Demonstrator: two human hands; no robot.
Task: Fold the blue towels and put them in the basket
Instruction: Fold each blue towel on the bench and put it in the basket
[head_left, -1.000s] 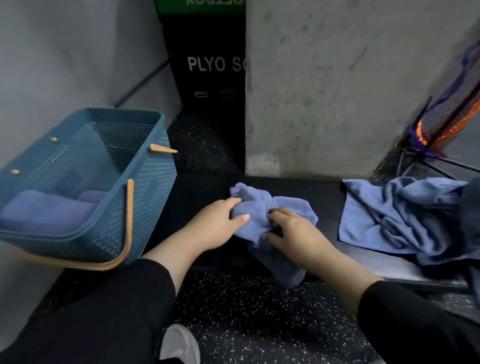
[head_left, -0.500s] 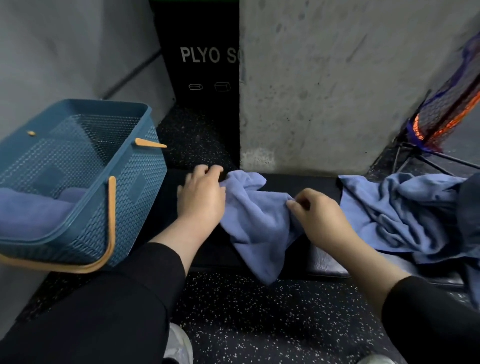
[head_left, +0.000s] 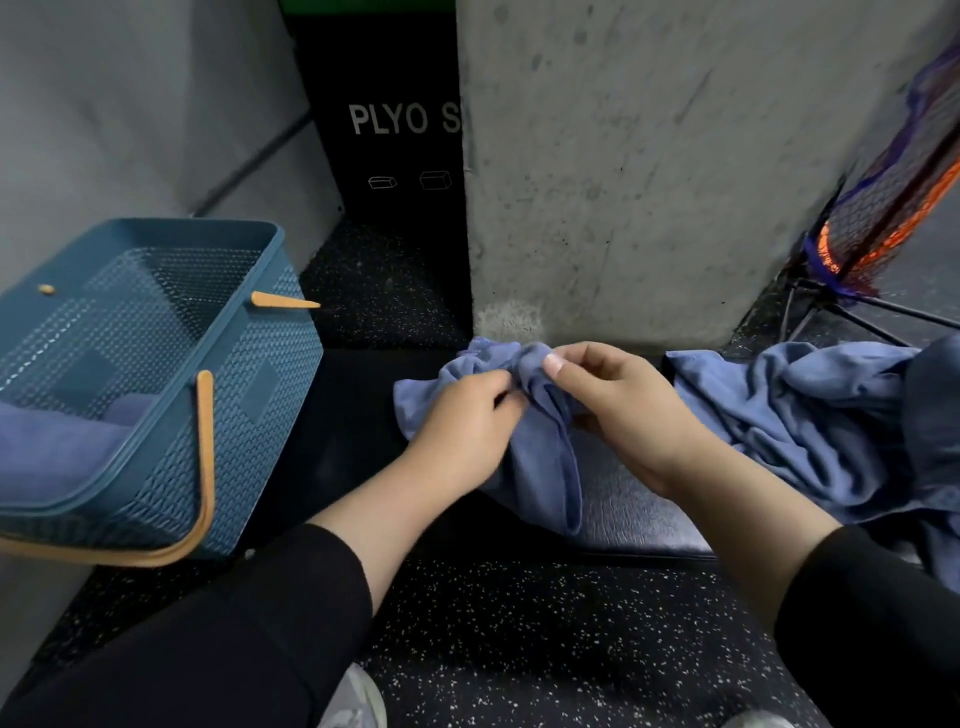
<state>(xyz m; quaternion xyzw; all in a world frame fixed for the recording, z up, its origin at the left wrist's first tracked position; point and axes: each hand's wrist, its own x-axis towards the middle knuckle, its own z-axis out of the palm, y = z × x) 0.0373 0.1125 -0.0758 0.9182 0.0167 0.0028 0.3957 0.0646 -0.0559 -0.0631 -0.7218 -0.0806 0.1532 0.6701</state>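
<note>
I log: speckled black rubber floor (head_left: 519, 623), concrete pillar (head_left: 649, 156) beyond my hands. Blue basket (head_left: 171, 415) left, folded towel (head_left: 57, 447) inside. Left hand (head_left: 462, 431) and right hand (head_left: 618, 410) pinch bunched blue towel (head_left: 545, 457) on black padded bench (head_left: 634, 514); crumpled towel pile (head_left: 810, 415) right.

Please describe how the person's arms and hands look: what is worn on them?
Both hands, left and right, are bare: no gloves, rings or watch visible. Black long sleeves, left and right, are pushed up, leaving the forearms bare.
</note>
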